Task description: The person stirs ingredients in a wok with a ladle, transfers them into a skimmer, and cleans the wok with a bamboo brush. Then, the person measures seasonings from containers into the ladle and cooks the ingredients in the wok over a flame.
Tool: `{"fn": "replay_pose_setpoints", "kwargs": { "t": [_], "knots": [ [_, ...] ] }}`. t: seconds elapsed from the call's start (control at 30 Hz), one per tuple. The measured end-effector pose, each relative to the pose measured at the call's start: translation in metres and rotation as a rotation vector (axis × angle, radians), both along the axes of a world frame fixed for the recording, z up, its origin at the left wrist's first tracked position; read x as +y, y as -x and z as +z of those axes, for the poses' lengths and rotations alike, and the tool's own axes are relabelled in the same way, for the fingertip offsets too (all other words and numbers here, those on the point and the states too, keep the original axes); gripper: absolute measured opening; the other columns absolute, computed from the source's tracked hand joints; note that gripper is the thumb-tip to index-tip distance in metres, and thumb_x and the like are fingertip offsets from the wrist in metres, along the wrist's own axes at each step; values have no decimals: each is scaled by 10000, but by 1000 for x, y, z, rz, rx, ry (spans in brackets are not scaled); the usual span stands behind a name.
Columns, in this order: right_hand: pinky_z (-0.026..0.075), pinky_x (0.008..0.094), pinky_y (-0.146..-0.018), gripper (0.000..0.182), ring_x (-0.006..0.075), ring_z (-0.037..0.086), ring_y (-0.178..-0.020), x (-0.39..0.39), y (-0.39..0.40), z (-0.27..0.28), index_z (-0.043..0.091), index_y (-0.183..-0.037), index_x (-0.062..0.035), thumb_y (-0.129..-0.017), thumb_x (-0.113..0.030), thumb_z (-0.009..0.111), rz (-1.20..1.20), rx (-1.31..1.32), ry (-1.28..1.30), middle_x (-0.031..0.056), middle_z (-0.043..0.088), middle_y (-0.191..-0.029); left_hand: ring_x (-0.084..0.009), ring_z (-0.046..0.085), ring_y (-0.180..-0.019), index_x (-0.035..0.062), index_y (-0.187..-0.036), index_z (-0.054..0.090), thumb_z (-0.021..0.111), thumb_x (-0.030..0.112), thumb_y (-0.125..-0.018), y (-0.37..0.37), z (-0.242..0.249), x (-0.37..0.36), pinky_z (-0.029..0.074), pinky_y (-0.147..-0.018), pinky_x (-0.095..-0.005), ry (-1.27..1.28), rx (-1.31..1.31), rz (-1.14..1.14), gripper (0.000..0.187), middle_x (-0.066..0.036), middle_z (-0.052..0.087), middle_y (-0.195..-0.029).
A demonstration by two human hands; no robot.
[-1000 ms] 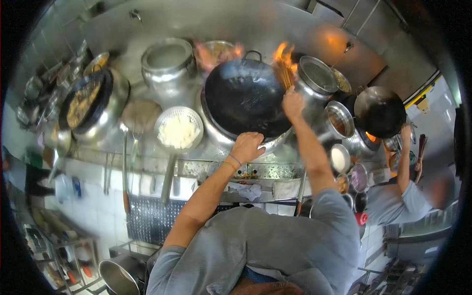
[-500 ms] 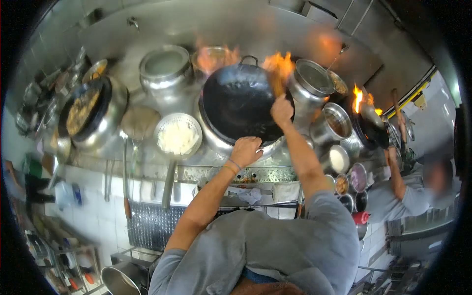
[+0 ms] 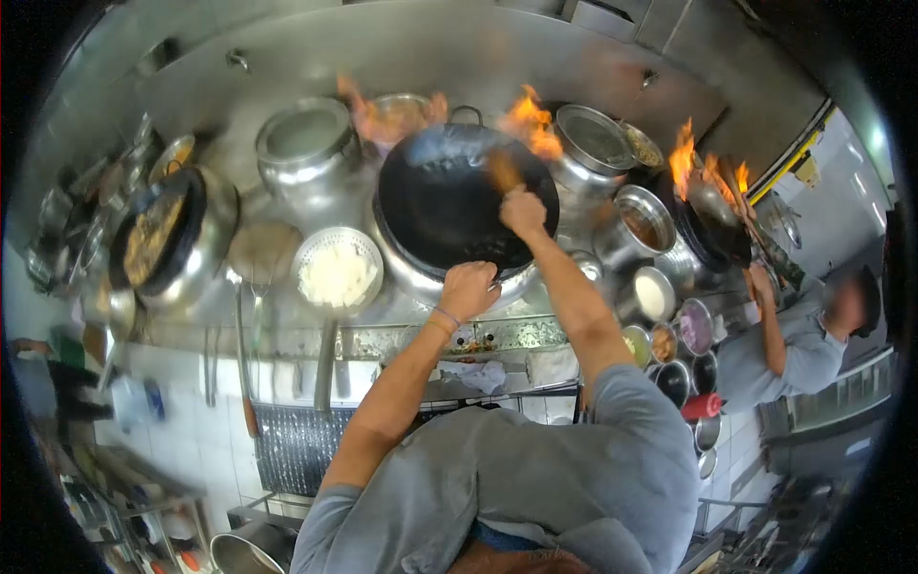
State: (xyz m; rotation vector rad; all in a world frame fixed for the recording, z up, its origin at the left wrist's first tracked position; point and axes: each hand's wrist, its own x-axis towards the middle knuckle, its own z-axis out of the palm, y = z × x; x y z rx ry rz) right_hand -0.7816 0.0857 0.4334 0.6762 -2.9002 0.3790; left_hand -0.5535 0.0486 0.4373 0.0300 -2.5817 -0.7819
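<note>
A large black wok (image 3: 435,206) sits over a burner in the middle, with flames behind its far rim. My left hand (image 3: 469,290) is closed on the near edge of the wok; a handle there, if any, is hidden by my fingers. In my right hand (image 3: 523,212) is a brown wok brush (image 3: 504,172), smeared by motion, over the right part of the wok. Left of the wok, a perforated strainer ladle (image 3: 338,273) holds pale white pieces, its long handle toward me.
Flames (image 3: 531,122) rise behind the wok. Metal pots (image 3: 304,143) stand at the back left and back right. At far left, another wok (image 3: 153,234) holds brown food. A co-worker (image 3: 798,349) handles a flaming wok at right. Ingredient containers (image 3: 696,325) crowd the right edge.
The brush in my right hand has shifted left from the wok's right rim to over its inside. My left hand keeps its grip. The co-worker's wok flames are larger.
</note>
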Motion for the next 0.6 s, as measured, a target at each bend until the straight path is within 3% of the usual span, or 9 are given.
{"fn": "replay_pose_setpoints", "kwargs": {
  "t": [0.03,0.07,0.1,0.17,0.27,0.3,0.37,0.47,0.6],
  "knots": [
    [527,485,-796,394,414,653,-899,-5,-20,10,593,-1129,-88,-813,-324,607,212,-118,-229,204,677,-970,-342,613,-745,53,-701,546,656,197,-691,-2,-2,2,476,-673,-456,-2,-6,-13,182,-137,609,-737],
    [552,422,-652,389,326,681,-780,-4,-21,-7,636,-1104,-133,-782,-350,670,554,-210,-65,140,693,-929,-339,613,-740,55,-696,545,655,195,-692,-2,-1,1,476,-672,-455,18,-5,-9,179,-136,608,-734],
    [502,339,-474,466,201,644,-638,-2,-45,36,634,-1163,-160,-750,-361,718,564,-778,-30,94,675,-858,-337,613,-735,56,-691,544,654,193,-692,1,1,0,477,-671,-455,35,2,1,176,-134,607,-732],
    [402,277,-363,515,114,564,-550,0,-39,39,610,-1235,-203,-752,-341,723,600,-965,228,54,638,-804,-336,613,-734,56,-685,542,656,190,-689,3,1,-1,477,-670,-455,19,24,8,176,-133,606,-729],
    [541,414,-648,467,313,680,-777,-8,-27,60,600,-1243,-187,-802,-318,679,239,-368,-94,127,693,-894,-335,612,-733,55,-675,535,662,182,-684,0,-2,1,477,-669,-455,1,22,1,180,-131,602,-724],
    [517,462,-825,388,390,652,-937,-9,-5,22,631,-1155,-158,-813,-339,649,141,-128,-51,184,683,-973,-335,611,-734,55,-671,532,666,178,-682,0,-1,0,477,-670,-454,1,19,-5,182,-129,600,-721],
    [520,452,-834,319,403,642,-953,-14,-7,-4,647,-1062,-150,-821,-359,621,-139,-25,303,217,672,-995,-337,609,-726,55,-665,524,664,162,-678,0,-1,-2,476,-664,-454,3,54,-11,177,-128,593,-707],
    [513,466,-844,326,423,633,-953,-1,-35,11,637,-1048,-106,-825,-343,612,216,-137,-145,251,658,-1000,-337,607,-712,57,-665,525,665,157,-676,-2,-5,0,474,-654,-456,-18,74,-8,173,-125,585,-690],
    [547,391,-736,276,328,671,-910,44,-80,79,701,-1002,-154,-811,-339,629,645,-542,-173,137,694,-1029,-339,611,-710,49,-657,530,676,179,-677,0,-3,-3,476,-642,-449,-3,104,7,195,-132,592,-692]
  ]
}}
